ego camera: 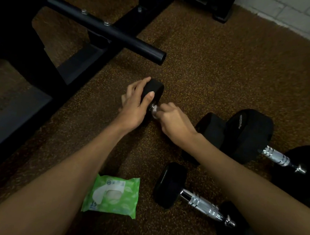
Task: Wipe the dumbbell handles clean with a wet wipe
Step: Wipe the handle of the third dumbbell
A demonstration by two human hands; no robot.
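A small black dumbbell (154, 91) lies on the speckled floor mat at centre. My left hand (135, 103) grips its far head, thumb on the inner face. My right hand (171, 119) is closed around its chrome handle with a white wet wipe (155, 112) pressed against the metal; most of the handle is hidden under the fingers. A second dumbbell (200, 202) with a bare chrome handle lies at the lower right. A larger one (276, 156) sits at the right. A green wet wipe packet (112, 196), flap open, lies near my left forearm.
A black metal rack frame with a round tube (109, 30) runs across the upper left, close to my left hand. A white tiled wall (304, 16) borders the mat at the top right. Another dark weight (211, 127) lies behind my right wrist.
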